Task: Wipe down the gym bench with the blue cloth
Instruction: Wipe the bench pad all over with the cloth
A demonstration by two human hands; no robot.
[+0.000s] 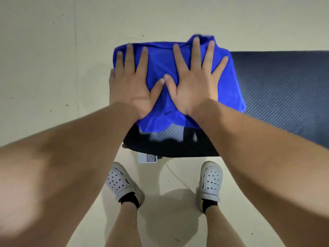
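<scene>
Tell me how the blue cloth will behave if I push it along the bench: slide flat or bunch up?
Likely floppy: the blue cloth drapes over the bench end and wrinkles. It may bunch on that ribbed surface, though left hand and right hand pressing flat should spread it.

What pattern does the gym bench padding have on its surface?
The gym bench padding is dark, blue-grey to black, with a fine diagonal woven texture, seen in the head view.
</scene>
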